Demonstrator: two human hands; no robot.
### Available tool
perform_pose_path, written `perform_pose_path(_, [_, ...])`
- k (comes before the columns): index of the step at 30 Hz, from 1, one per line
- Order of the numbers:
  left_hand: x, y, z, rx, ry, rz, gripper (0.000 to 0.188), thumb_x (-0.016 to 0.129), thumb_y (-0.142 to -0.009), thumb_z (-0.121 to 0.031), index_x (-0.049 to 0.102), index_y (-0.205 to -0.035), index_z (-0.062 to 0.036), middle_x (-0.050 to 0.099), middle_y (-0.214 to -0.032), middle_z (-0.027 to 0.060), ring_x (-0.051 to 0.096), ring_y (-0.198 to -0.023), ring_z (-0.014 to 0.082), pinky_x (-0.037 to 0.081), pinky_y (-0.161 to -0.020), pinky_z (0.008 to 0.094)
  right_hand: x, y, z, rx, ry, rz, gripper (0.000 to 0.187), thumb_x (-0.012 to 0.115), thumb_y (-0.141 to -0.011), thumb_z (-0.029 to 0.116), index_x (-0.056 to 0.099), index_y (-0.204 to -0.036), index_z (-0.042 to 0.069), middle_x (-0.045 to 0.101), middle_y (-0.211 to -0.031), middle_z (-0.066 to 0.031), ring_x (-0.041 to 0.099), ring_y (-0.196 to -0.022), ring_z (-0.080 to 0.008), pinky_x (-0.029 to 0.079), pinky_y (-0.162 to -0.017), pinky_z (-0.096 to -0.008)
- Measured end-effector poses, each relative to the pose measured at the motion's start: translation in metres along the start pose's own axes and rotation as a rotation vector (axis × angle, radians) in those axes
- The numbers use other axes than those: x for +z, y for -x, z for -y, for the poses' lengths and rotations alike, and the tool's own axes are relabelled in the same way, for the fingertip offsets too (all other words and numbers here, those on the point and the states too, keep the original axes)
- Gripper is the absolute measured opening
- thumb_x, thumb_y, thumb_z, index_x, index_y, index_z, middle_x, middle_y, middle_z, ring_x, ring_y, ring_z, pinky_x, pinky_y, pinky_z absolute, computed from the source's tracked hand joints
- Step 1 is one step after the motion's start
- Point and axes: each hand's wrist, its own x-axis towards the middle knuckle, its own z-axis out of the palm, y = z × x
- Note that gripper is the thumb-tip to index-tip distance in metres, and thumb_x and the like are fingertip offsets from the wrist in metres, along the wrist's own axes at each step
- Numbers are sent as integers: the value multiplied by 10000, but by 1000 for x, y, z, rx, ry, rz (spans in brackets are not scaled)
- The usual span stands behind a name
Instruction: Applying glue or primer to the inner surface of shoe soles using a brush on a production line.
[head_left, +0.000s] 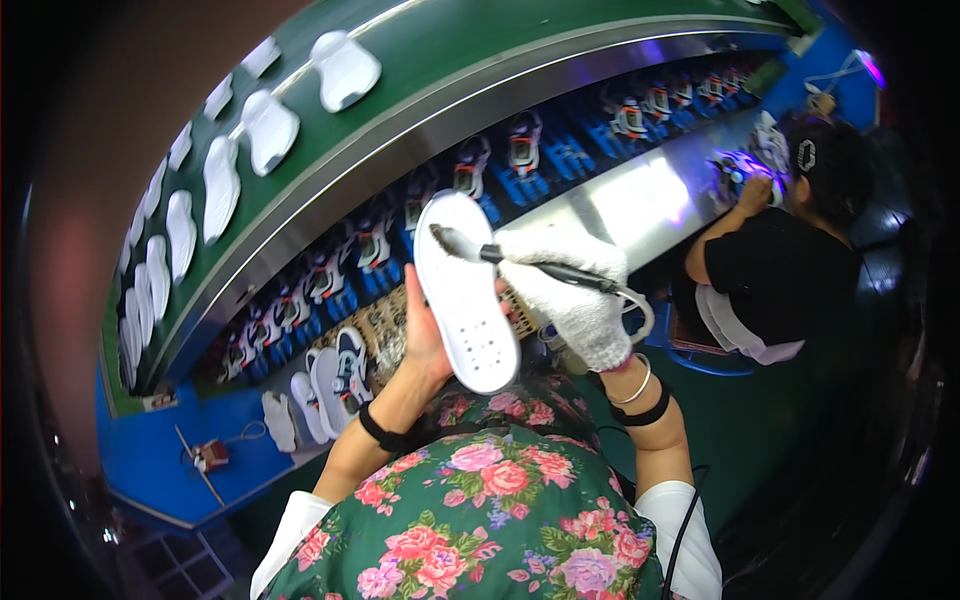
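A white shoe sole (468,300) with a cluster of small holes at its near end stands lengthwise in front of me. My left hand (425,325), bare, holds it from beneath and along its left edge; most of those fingers are hidden behind it. My right hand (575,285) wears a white knitted glove and grips a brush (545,268) with a dark handle. The bristles (450,240) touch the sole's inner face near its far end. A pale cord or tube loops beside the gloved hand.
White soles (270,130) lie on a green conveyor belt (410,75) at the far left. Below it, shoe uppers (470,165) stand in rows on blue holders. Finished-looking shoes (345,370) rest left of me. A co-worker (790,220) in black sits at the right.
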Motion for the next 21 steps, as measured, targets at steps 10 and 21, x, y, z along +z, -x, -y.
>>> perform_pose_path(10, [25,6,7,262,-385,-213,983,196,-874,-852,342,-1516,-123,462,-1472,140,475,-1342,272,385,-1124,416,39,-19,2,-525,526,67,350,742,-700,-4,726,-1050,13,722,-1047,-174,695,-899,-314,554,-798,-383])
perform_pose_path(21, [-5,14,-16,127,-147,209,1009,200,-845,-880,377,-1483,-117,522,-1395,150,538,-1277,287,439,-1082,465,56,-15,-7,-483,367,118,290,754,-715,31,733,-1004,38,727,-1028,-147,690,-888,-301,551,-803,-390])
